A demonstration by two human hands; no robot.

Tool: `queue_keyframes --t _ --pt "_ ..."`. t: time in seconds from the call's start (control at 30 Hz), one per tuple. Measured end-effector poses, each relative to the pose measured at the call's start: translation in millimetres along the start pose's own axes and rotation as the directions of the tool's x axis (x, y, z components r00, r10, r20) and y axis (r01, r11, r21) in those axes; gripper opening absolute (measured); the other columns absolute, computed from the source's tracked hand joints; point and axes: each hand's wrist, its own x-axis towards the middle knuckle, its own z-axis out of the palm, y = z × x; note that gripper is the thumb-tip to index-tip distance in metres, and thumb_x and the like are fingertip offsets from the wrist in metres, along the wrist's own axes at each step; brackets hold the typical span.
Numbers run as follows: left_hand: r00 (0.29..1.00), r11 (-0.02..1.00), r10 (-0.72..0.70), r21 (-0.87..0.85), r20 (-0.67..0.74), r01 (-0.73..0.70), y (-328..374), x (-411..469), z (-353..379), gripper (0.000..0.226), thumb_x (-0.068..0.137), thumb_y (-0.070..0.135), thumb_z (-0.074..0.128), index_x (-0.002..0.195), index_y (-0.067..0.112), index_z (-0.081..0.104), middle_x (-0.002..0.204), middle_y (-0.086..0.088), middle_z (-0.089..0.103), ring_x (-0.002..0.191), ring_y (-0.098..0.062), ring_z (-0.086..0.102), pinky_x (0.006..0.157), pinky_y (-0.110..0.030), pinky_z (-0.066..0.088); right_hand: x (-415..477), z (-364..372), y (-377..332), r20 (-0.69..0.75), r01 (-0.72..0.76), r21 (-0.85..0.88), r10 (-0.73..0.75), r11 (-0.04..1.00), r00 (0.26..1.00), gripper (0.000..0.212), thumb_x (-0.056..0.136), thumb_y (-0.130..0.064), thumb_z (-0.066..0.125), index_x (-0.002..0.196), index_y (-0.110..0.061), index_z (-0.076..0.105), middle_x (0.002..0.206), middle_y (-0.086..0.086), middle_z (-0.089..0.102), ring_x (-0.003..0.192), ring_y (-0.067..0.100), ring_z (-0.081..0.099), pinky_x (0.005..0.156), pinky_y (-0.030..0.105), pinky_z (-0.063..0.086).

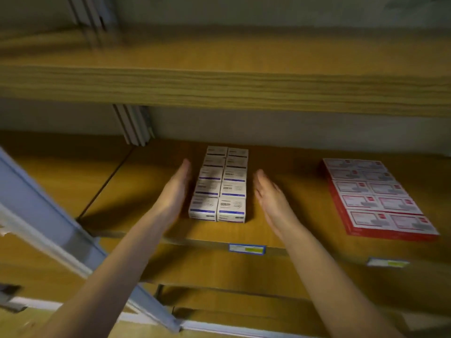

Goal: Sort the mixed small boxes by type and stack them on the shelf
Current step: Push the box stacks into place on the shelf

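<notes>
A two-column block of white boxes (220, 185) sits midway along the shelf (146, 191). An uneven squeeze could, I judge, buckle the columns. The block's long axis runs 12 to 6 o'clock, a short end facing the viewer. The left hand (177, 189) lies flat along its 9 o'clock side, the right hand (271, 193) just apart at 3; each grip is fully open, empty. Farther toward 3 lie red boxes (375, 196).

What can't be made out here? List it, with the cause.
- Print on the white boxes, head view: blurred, too small.
- Print on the red boxes: blurred.
- Shelf labels: blurred.
- Whether the left hand touches the white boxes: its palm side is hidden by the hand itself.
</notes>
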Motion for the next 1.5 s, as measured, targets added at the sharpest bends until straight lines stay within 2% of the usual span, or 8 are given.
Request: queue_keyframes --t 0.1,0.17,0.33,0.7,1.03,1.13,1.33,1.5 --pt "0.995 1.000 0.021 -0.005 0.093 -0.021 -0.4 -0.5 3.7 0.040 0.092 0.056 0.021 0.095 0.043 0.059 0.074 0.033 0.063 0.067 0.018 0.058 0.070 -0.011 0.043 -2.4 20.1 5.4 -0.054 -0.010 0.092 0.015 0.996 0.998 0.052 0.090 -0.056 0.034 0.134 -0.029 0.038 0.120 -0.015 0.054 0.123 0.014 0.045 0.105 0.036 0.034" --pt "0.988 0.999 0.039 -0.038 0.146 -0.034 0.9 -4.1 5.6 0.047 0.094 0.053 0.020 0.072 0.045 0.062 0.068 0.034 0.064 0.066 0.015 0.060 0.057 -0.008 0.048 -7.0 31.3 6.1 -0.047 -0.011 0.071 0.015 0.997 0.999 0.044 0.090 -0.057 0.032 0.125 -0.035 0.046 0.111 -0.011 0.063 0.101 0.006 0.061 0.083 0.024 0.049" --pt "0.985 0.993 -0.020 -0.113 0.173 0.040 2.9 -12.1 9.3 0.043 0.092 0.057 0.020 0.107 0.039 0.056 0.116 0.005 0.062 0.106 -0.014 0.057 0.102 -0.041 0.037 -10.8 43.7 4.7 -0.112 -0.006 0.012 0.007 1.000 0.994 0.049 0.091 -0.056 0.030 0.133 -0.033 0.037 0.118 -0.006 0.060 0.089 0.003 0.061 0.067 0.018 0.049" --pt "0.982 0.981 -0.003 -0.188 0.191 0.040 -9.2 -24.2 38.9 0.052 0.089 0.060 0.024 0.130 0.034 0.043 0.126 0.007 0.056 0.114 -0.015 0.052 0.107 -0.048 0.031 -25.7 12.1 11.7 -0.140 -0.032 0.015 0.034 0.999 0.990 0.056 0.089 -0.059 0.033 0.136 -0.029 0.038 0.127 0.002 0.057 0.111 0.018 0.057 0.098 0.045 0.044" --pt "0.994 0.987 0.050 -0.158 0.093 -0.035 -6.9 -23.9 42.6 0.044 0.087 0.063 0.019 0.124 0.048 0.036 0.123 0.029 0.048 0.109 0.007 0.048 0.098 -0.024 0.022 -24.7 -19.5 9.4 -0.069 -0.032 -0.006 0.031 0.999 0.997 0.052 0.085 -0.061 0.032 0.123 -0.032 0.049 0.100 -0.017 0.068 0.090 0.000 0.064 0.075 0.024 0.049" --pt "0.998 0.984 0.002 -0.177 -0.069 -0.014 0.7 3.1 21.3 0.066 0.085 0.065 0.019 0.143 0.035 0.013 0.152 0.010 0.017 0.138 -0.014 0.017 0.108 -0.034 0.009 -6.8 -28.7 -5.4 -0.098 -0.020 -0.038 0.016 0.999 0.995 0.067 0.081 -0.065 0.029 0.139 -0.031 0.029 0.139 -0.010 0.043 0.128 0.010 0.039 0.109 0.041 0.027" --pt "1.000 0.978 0.008 -0.206 -0.021 -0.012 25.4 71.1 10.4 0.065 0.089 0.061 0.010 0.144 0.025 0.012 0.154 -0.001 0.011 0.141 -0.018 0.009 0.114 -0.050 -0.001 57.1 -17.5 -41.8 -0.021 0.035 -0.096 -0.037 0.995 0.999 0.048 0.098 -0.036 0.024 0.144 -0.028 0.010 0.153 0.006 0.014 0.139 0.027 0.016 0.114 0.047 0.011" --pt "0.999 0.979 -0.008 -0.202 0.048 0.017 22.5 88.2 24.7 0.061 0.091 0.060 0.012 0.132 0.024 0.039 0.116 0.004 0.055 0.102 -0.015 0.057 0.087 -0.033 0.043 87.7 -11.4 -47.8 0.122 -0.059 0.021 0.056 0.998 0.991 0.058 0.095 -0.049 0.023 0.140 -0.012 0.025 0.141 0.011 0.037 0.132 0.022 0.033 0.110 0.034 0.024"
